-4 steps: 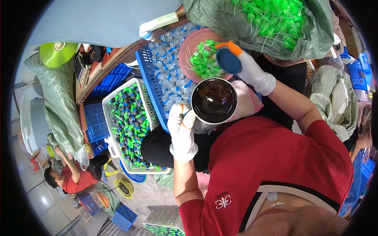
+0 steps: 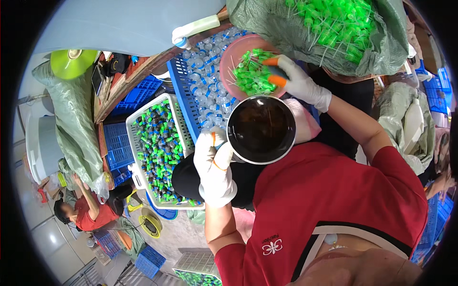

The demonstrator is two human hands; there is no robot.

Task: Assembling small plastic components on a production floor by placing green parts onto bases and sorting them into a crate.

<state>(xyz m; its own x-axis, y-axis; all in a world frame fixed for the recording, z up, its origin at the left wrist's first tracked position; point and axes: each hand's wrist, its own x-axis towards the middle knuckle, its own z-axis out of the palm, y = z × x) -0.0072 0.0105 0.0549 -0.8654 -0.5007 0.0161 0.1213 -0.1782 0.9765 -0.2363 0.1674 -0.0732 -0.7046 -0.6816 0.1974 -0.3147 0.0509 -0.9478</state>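
Observation:
My left hand (image 2: pixel 216 164), in a white glove with orange finger cots, is closed on the left side of a round white-rimmed cup (image 2: pixel 261 128) of dark liquid; any handle is hidden. My right hand (image 2: pixel 301 83), gloved with orange fingertips, is over the right edge of a pink bowl (image 2: pixel 225 78). Between its thumb and fingers a dark blue round piece (image 2: pixel 280 71) shows in part; its exact kind is unclear. Green-capped pieces with thin clear tubes (image 2: pixel 253 71) fill the bowl, just beyond the cup. A pink-and-white cloth (image 2: pixel 303 119) lies right of the cup.
A blue crate (image 2: pixel 179 90) of clear blue-banded bottles stands left of the bowl. A white basket (image 2: pixel 183 128) holds small dark green-topped bottles. At the upper right is a green sack (image 2: pixel 257 24) of green-capped pieces. Another person (image 2: pixel 90 209) sits at far left.
The cup has come nearer to me and looks larger. The dark blue piece, seen face-on before, has turned and is mostly hidden in my right hand, which has moved slightly nearer to me.

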